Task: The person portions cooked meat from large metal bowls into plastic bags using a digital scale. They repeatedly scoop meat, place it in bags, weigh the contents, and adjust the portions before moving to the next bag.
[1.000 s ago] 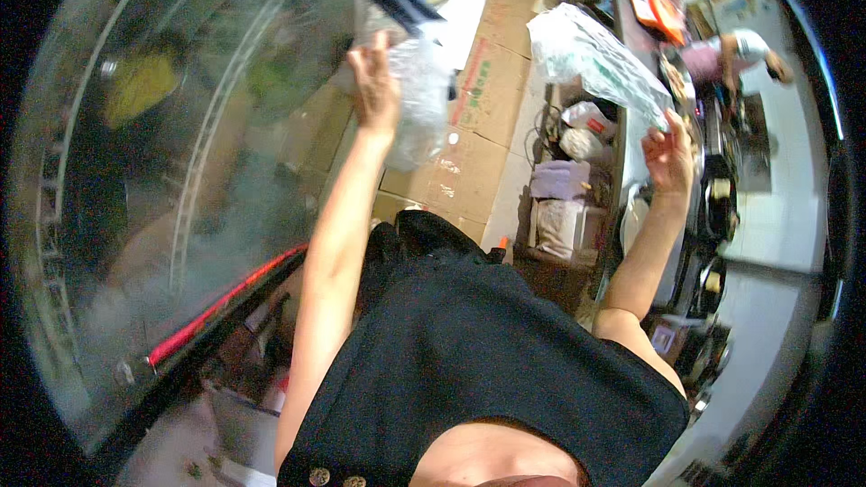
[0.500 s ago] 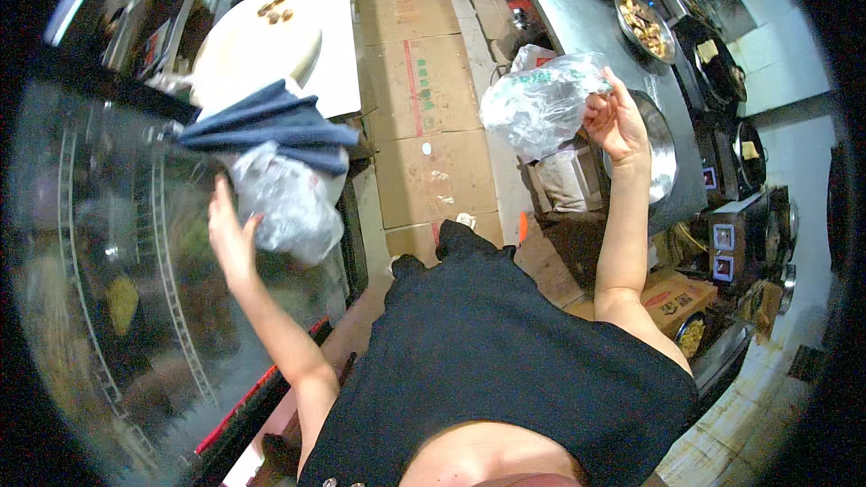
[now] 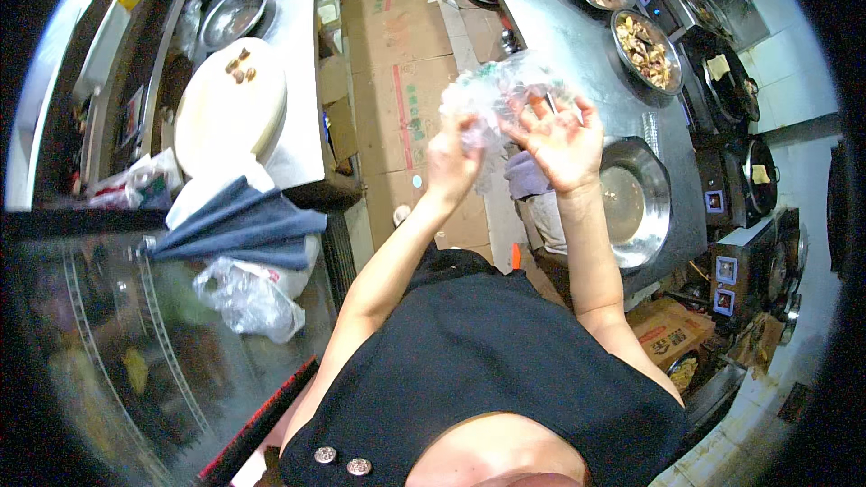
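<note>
Near 1 o'clock in your view, just above the middle, a clear plastic bag [image 3: 492, 95] with green print hangs between your 2 hands, out in front of your chest. Your left hand [image 3: 454, 160], just above the centre, has come across from the other side; half a second ago it was beside the crumpled plastic bag [image 3: 253, 299] at 8 o'clock. Now that 2nd bag lies on the glass panel [image 3: 108, 388], well apart from your fingers, just below the pleated navy cloth [image 3: 236, 227] at 9 o'clock. The change means that both hands are at the green-printed bag, where only your right one held it then.

Your left fingers are drawn together on the bag's near left edge, though motion blurs them. Your right hand [image 3: 570, 151], at 2 o'clock, turns its palm up with the fingers curled and apart, touching the film; you cannot tell from here whether they pinch it.

At 3 o'clock, just beyond your right wrist, sits a wide steel basin [image 3: 661, 209] on the metal worktop [image 3: 541, 22]. Farther up, between 1 and 2 o'clock, 2 metal bowls [image 3: 669, 79] hold chopped food. At 10 o'clock a round chopping board [image 3: 216, 122] carries a few small brown pieces [image 3: 242, 74].
</note>
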A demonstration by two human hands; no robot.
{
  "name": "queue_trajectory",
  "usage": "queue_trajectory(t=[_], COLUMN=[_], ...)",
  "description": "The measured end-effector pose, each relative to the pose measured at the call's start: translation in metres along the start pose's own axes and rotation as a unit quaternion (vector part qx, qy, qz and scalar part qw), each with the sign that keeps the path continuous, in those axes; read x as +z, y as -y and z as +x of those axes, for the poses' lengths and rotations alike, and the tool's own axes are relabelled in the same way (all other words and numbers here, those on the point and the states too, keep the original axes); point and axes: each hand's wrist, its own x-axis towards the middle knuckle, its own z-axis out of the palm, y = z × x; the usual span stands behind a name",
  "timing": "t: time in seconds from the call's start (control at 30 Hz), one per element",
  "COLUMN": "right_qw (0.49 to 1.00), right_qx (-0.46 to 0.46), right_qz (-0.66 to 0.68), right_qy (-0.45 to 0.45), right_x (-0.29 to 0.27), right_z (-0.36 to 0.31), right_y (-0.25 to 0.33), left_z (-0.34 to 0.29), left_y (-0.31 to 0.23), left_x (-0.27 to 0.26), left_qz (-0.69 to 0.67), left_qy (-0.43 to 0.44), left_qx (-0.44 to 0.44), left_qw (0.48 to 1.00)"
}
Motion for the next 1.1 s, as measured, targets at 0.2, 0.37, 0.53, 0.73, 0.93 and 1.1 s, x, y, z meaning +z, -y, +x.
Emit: queue_trajectory(t=[0.2, 0.37, 0.53, 0.73, 0.93, 1.1], right_qw=[0.916, 0.538, 0.305, 0.398, 0.38, 0.43], right_qx=[-0.268, -0.156, 0.055, 0.084, 0.002, -0.096], right_qz=[-0.296, -0.821, -0.919, -0.854, -0.835, -0.779], right_qy=[-0.031, -0.106, -0.244, -0.324, -0.398, -0.445], right_x=[-0.048, -0.074, -0.136, -0.113, -0.151, -0.174], right_z=[0.069, 0.178, 0.227, 0.278, 0.296, 0.296], right_y=[0.038, 0.034, 0.097, 0.127, 0.206, 0.251], left_z=[0.123, 0.223, 0.357, 0.458, 0.505, 0.552], left_y=[0.083, 0.118, 0.156, 0.172, 0.157, 0.139], left_x=[0.003, 0.015, 0.013, 0.099, 0.186, 0.216], left_qz=[-0.409, -0.351, -0.367, -0.285, -0.219, -0.28], left_qy=[0.13, 0.192, 0.134, 0.21, 0.464, 0.552], left_qx=[-0.301, -0.267, -0.34, -0.329, -0.161, -0.213], left_qw=[0.852, 0.877, 0.855, 0.875, 0.843, 0.756])
